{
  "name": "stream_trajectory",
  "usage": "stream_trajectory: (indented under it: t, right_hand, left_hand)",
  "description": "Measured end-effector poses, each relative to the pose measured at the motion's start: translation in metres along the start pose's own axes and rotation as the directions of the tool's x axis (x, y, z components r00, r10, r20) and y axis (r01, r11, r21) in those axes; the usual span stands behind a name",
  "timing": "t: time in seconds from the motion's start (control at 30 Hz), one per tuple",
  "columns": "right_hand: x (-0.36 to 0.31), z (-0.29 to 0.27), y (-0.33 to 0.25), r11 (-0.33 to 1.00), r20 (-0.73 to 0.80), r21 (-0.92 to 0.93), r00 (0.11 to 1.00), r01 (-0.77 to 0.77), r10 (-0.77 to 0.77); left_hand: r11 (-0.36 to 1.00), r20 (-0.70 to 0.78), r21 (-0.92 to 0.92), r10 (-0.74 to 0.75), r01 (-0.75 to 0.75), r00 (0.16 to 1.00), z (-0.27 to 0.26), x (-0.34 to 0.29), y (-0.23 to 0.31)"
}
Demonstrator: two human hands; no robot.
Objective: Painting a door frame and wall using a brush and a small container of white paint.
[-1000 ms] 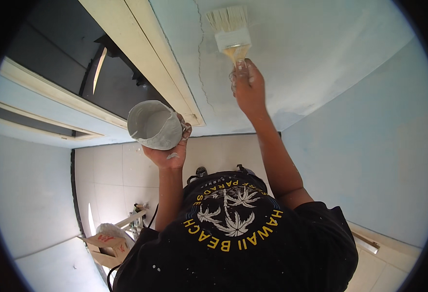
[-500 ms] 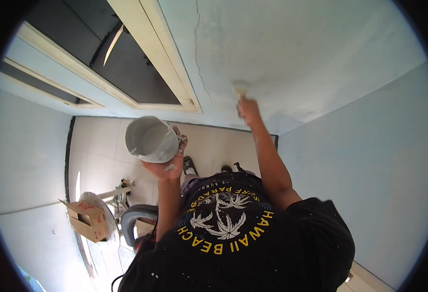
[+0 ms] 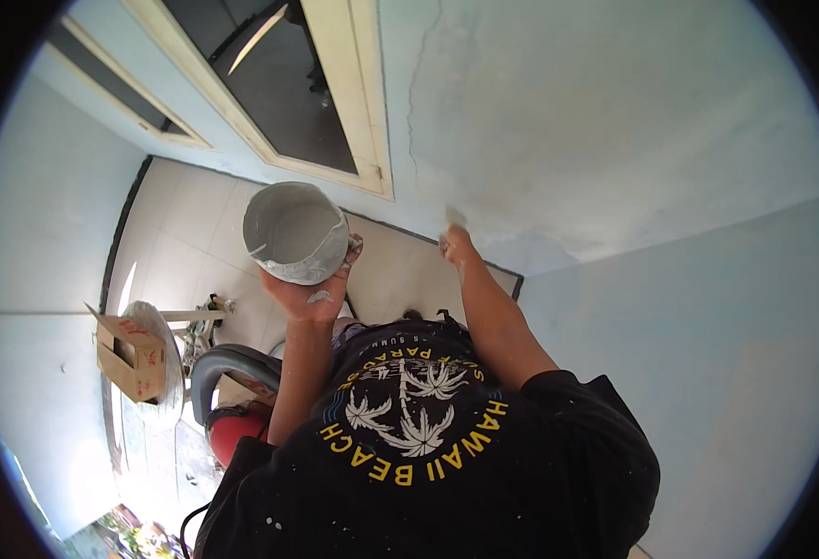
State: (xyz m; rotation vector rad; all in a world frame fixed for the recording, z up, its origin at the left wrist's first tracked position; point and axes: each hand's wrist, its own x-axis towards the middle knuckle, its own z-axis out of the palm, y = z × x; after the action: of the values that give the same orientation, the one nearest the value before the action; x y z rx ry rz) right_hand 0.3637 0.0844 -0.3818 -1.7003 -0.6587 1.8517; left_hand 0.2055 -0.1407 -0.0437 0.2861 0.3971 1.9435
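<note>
My left hand (image 3: 299, 300), smeared with pale paint, cradles a grey paint-coated tub (image 3: 314, 268) from below and along its side. Pale grey paint (image 3: 293, 233) shows inside it. My right hand (image 3: 459, 246) is closed around a paintbrush (image 3: 455, 218), whose pale bristles are at the light blue-green wall (image 3: 595, 121) and slightly blurred. Most of the brush handle is hidden in the fist. Above the brush, a thin crack (image 3: 414, 102) runs down the wall near the window.
At upper left is a cream window frame (image 3: 372, 112) with dark glass. An open cardboard box (image 3: 132, 359) stands on a round surface at the lower left, beside a black curved seat or rim (image 3: 223, 368) and a red rounded thing (image 3: 235, 434). A side wall (image 3: 698, 373) rises at right.
My right hand has brought the brush lower along the wall, toward the floor. The tub stays in my left hand. The whole view has turned and shifted somewhat.
</note>
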Motion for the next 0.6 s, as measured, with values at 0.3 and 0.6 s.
stream_trajectory:
  t: [0.3, 0.6]
  right_hand:
    - [-0.166, 0.023, -0.112, 0.661, 0.145, 0.182, 0.645, 0.728, -0.751]
    - [-0.002, 0.01, -0.015, 0.891, -0.007, -0.389, 0.967, 0.232, -0.254]
  left_hand:
    - [0.977, -0.165, -0.022, 0.204, -0.21, 0.965, -0.019, -0.017, 0.008]
    - [0.976, -0.172, -0.062, 0.195, -0.209, 0.966, -0.018, -0.025, 0.006]
